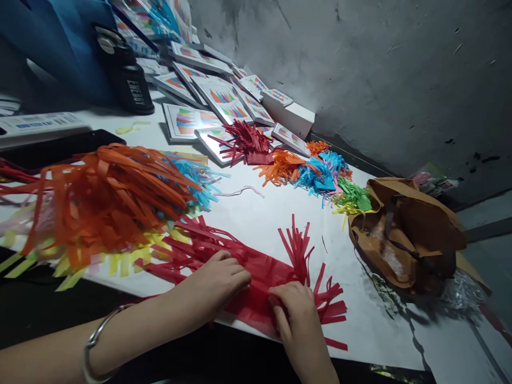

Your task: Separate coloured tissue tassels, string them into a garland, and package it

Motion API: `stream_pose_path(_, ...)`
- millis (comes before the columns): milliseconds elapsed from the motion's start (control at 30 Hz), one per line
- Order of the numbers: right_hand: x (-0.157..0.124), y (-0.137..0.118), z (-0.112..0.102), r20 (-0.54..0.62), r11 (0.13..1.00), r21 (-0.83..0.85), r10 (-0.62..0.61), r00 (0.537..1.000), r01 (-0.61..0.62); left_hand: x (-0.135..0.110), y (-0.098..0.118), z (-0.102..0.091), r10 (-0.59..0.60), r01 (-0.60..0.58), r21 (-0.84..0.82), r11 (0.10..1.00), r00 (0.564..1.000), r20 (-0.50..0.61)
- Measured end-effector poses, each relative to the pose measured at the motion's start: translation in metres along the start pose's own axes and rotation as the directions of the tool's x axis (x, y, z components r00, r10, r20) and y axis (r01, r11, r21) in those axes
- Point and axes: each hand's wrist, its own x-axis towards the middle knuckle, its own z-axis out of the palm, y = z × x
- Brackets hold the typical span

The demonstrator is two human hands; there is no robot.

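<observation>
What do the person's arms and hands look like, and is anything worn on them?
Both hands are bare: the left hand and right hand show no gloves or rings. The forearms are bare, no sleeves in view. A thin silver bangle circles the left wrist; the right wrist carries nothing.

It was a small craft workshop making paper decorations. Heaps of cut tissue fringe [108, 197] in many colours covered a white worktable [272, 213], a red fringed sheet [260, 272] spread at its near edge. Printed packets [224, 98] picturing such fringes were stacked against a rough grey wall [380, 69].
</observation>
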Motion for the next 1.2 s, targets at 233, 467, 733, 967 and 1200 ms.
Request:
stream_pose_path(233, 0.02, 0.009, 0.017, -0.134, 0.879, -0.456, 0.087, 0.987, -0.139, 0.053, 0.002, -0.016, -0.279, 0.234, 0.216, 0.948, 0.936, 0.213)
stream_pose_path(467, 0.024, 0.015, 0.014, -0.271, 0.8, -0.556, 0.081, 0.959, -0.224, 0.064, -0.003, -0.012, -0.332, 0.276, 0.267, 0.923, 0.923, 0.194)
stream_pose_path(733, 0.012, -0.012, 0.022, -0.098, 0.892, -0.419, -0.229, 0.968, 0.169, 0.059, -0.003, -0.016, -0.292, 0.24, 0.243, 0.94, 0.933, 0.208)
stream_pose_path(967, 0.01, -0.011, 0.035, -0.126, 0.888, -0.444, -0.195, 0.973, 0.12, 0.027, -0.039, -0.068, -0.268, 0.216, 0.238, 0.947, 0.939, 0.216)
stream_pose_path(1200, 0.011, -0.009, 0.032, -0.201, 0.934, -0.344, -0.179, 0.963, 0.101, 0.007, -0.055, -0.093, -0.219, 0.292, 0.348, 0.891, 0.947, -0.234)
